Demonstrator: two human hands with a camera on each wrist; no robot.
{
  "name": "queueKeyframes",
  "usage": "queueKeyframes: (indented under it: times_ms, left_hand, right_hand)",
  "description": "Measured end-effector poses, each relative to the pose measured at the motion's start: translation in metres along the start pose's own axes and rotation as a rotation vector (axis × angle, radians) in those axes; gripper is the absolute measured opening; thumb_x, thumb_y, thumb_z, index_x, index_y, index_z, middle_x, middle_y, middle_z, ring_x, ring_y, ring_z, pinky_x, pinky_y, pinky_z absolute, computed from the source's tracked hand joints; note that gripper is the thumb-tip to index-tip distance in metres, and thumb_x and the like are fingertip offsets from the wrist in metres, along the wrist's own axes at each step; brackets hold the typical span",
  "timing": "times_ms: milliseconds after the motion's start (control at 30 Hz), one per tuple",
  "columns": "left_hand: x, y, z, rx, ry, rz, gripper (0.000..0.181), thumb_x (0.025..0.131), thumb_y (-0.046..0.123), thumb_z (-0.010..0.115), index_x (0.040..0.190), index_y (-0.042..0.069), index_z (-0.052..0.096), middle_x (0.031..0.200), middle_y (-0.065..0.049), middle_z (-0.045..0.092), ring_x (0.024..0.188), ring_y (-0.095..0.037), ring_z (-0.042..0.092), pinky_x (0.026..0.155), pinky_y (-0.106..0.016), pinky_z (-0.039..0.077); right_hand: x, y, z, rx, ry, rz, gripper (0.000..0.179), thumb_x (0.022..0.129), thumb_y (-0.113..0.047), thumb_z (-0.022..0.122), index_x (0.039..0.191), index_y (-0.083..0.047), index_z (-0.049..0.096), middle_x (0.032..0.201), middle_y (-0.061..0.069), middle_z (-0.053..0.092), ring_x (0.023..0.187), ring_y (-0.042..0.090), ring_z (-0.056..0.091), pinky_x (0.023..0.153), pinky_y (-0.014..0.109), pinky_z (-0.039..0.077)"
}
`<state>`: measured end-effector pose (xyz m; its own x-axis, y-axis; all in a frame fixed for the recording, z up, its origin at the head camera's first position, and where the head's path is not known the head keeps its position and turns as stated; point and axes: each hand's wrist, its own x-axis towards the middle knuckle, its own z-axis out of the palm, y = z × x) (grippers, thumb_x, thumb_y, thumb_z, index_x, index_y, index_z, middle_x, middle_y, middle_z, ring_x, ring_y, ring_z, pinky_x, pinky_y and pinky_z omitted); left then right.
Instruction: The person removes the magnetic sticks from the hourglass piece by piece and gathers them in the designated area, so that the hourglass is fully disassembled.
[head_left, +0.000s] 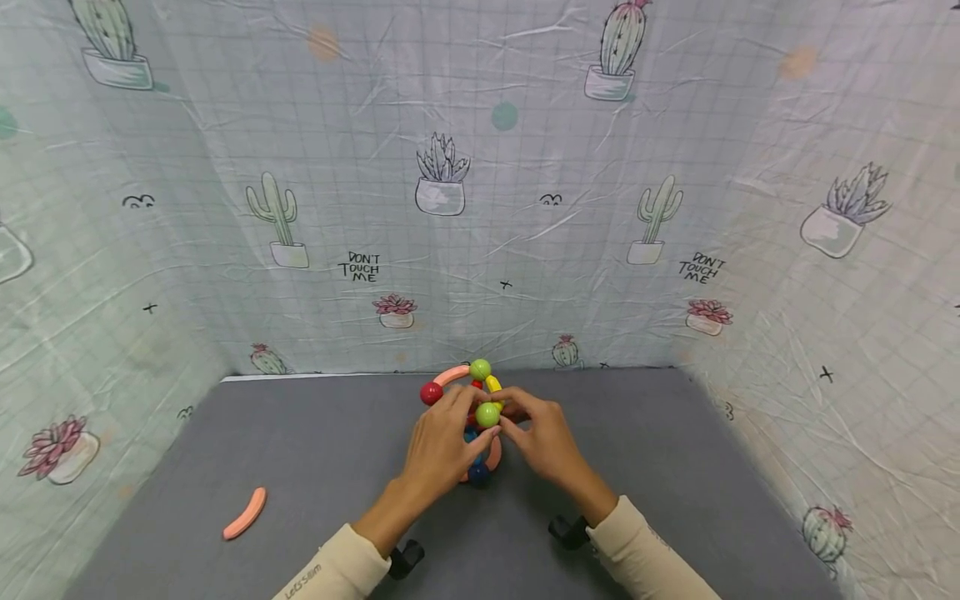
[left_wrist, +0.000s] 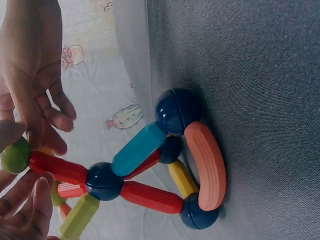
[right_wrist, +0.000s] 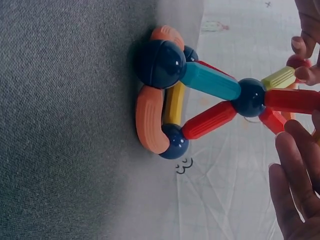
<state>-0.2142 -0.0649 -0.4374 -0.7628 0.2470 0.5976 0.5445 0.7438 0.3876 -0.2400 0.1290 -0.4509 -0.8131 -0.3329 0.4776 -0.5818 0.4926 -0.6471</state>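
A build of magnetic sticks and balls stands upright on the grey table. Its base has dark blue balls (left_wrist: 178,112) and a curved salmon stick (left_wrist: 206,165). A teal stick (right_wrist: 210,80) and red sticks (right_wrist: 210,120) meet at a middle blue ball (right_wrist: 249,97). Up top, my left hand (head_left: 442,437) pinches a green ball (head_left: 487,414) with thumb and forefinger. From the other side my right hand (head_left: 547,437) also holds this ball, its forefinger crossing a yellow stick (head_left: 492,384). Behind are a second green ball (head_left: 480,369) and a red ball (head_left: 431,393).
A loose curved salmon stick (head_left: 245,514) lies on the left part of the grey table (head_left: 330,467). A cactus-print sheet (head_left: 480,275) rises behind the table and along both sides. Black straps (head_left: 406,559) sit near both wrists.
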Motion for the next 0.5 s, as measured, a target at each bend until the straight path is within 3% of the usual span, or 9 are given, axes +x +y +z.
queueKeyframes:
  times_ms: [233, 500]
  left_hand:
    - [-0.0013, 0.0009, 0.0009, 0.008, 0.024, 0.025, 0.043, 0.087, 0.027, 0.089, 0.123, 0.014, 0.069, 0.105, 0.002, 0.070, 0.078, -0.008, 0.062, 0.067, -0.023, 0.055]
    - [-0.0032, 0.0005, 0.0013, 0.021, 0.028, 0.041, 0.038, 0.089, 0.024, 0.086, 0.122, 0.012, 0.070, 0.102, 0.001, 0.066, 0.076, -0.008, 0.056, 0.064, -0.022, 0.051]
  right_hand:
    - [0.0007, -0.0009, 0.0000, -0.031, -0.002, 0.019, 0.028, 0.100, -0.014, 0.075, 0.125, -0.026, 0.072, 0.101, -0.003, 0.081, 0.091, 0.012, 0.077, 0.083, 0.035, 0.063]
    - [-0.0004, -0.0019, 0.0021, -0.056, 0.020, -0.028, 0.028, 0.098, -0.012, 0.077, 0.123, -0.023, 0.073, 0.103, 0.000, 0.082, 0.091, 0.013, 0.078, 0.079, 0.034, 0.062]
